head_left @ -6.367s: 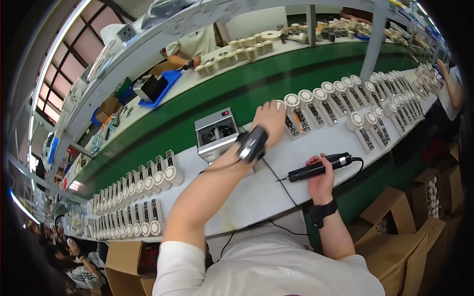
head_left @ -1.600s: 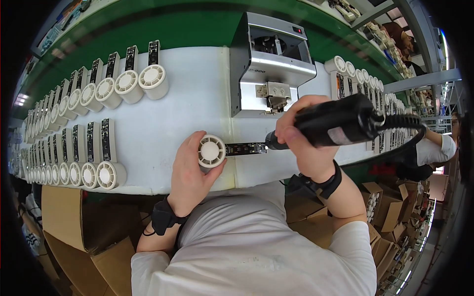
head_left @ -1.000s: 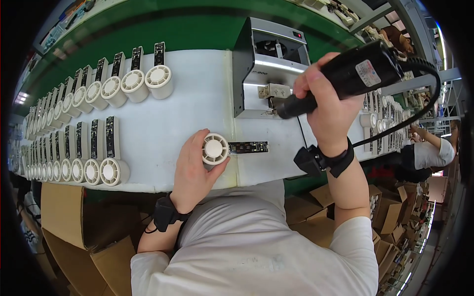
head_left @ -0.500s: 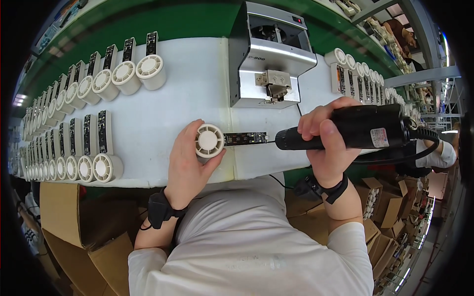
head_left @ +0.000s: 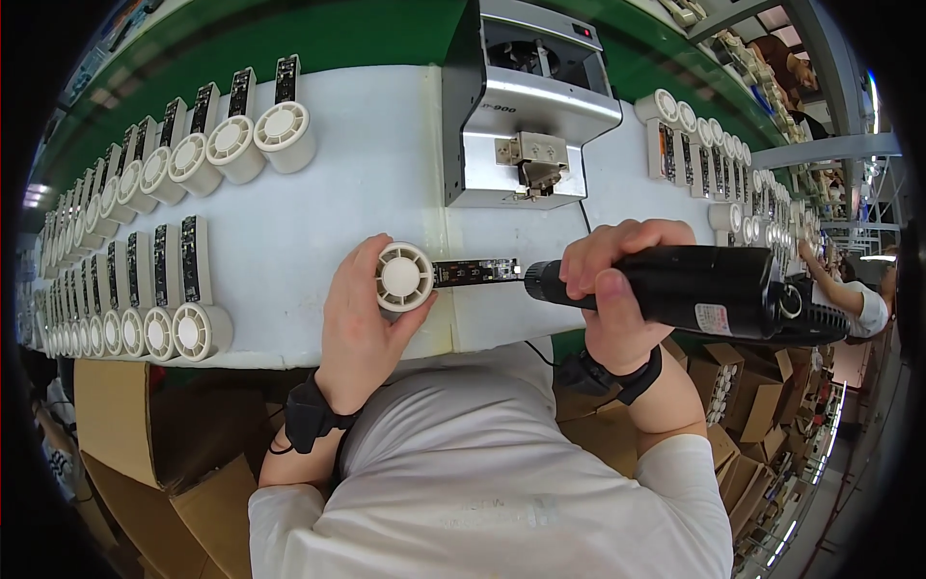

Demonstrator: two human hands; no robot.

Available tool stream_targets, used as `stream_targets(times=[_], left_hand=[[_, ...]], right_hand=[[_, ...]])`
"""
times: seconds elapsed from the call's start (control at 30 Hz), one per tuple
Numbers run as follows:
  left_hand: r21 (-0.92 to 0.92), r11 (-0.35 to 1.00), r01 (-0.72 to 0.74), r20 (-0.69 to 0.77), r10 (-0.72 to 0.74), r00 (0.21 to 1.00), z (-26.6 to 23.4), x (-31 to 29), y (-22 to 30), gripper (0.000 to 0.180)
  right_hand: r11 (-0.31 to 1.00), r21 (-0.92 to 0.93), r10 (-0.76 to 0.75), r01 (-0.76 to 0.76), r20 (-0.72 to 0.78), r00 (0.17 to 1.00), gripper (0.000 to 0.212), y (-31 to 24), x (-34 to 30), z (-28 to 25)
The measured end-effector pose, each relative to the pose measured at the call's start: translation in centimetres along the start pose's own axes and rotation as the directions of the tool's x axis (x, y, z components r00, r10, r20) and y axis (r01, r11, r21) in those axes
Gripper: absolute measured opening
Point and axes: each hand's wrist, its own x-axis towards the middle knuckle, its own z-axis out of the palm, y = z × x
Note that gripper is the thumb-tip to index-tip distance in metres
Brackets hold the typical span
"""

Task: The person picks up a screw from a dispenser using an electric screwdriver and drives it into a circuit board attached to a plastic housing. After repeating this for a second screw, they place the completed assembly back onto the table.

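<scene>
Two-handed work at a white worktop [head_left: 347, 164]. The left hand [head_left: 362, 328] is curled round the head of a white fan-shaped unit [head_left: 404, 276], which lies in front of the person, its narrow circuit board [head_left: 476, 272] pointing right. The right hand [head_left: 617, 299] grips a black electric screwdriver [head_left: 699, 285], its nose just beside the board's free end; whether the bit touches a screw cannot be told. For sound work, the unit is best kept from turning by the left hand, the screwdriver held in line with its screw, and pressure kept light so that the bit does not slip onto the board.

Surroundings: a silver machine [head_left: 531, 116] stands just beyond the board and limits room on the far side; a thin dark cable [head_left: 584, 215] runs down from it, near the right hand. Rows of similar units stand to the left [head_left: 285, 135] and right [head_left: 666, 145], apart from both hands. The screwdriver's thick cord [head_left: 820, 323] trails right. An open cardboard box [head_left: 116, 415] sits below the worktop's near edge, at left.
</scene>
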Motion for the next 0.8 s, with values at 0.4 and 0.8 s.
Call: stream_targets(times=[0.4,0.8], left_hand=[[-0.017,1.0,0.004,-0.008,-0.004,1.0,0.0,0.2,-0.1,0.068],[-0.076,0.996,-0.04,0.052,0.044,0.998,-0.5,0.2,0.0,0.07]], right_hand=[[0.999,0.004,0.051,-0.052,0.121,0.991,0.036,-0.6,1.6,-0.6],[0.985,-0.096,-0.145,0.141,-0.034,0.989,0.029,-0.5,8.3,1.1]])
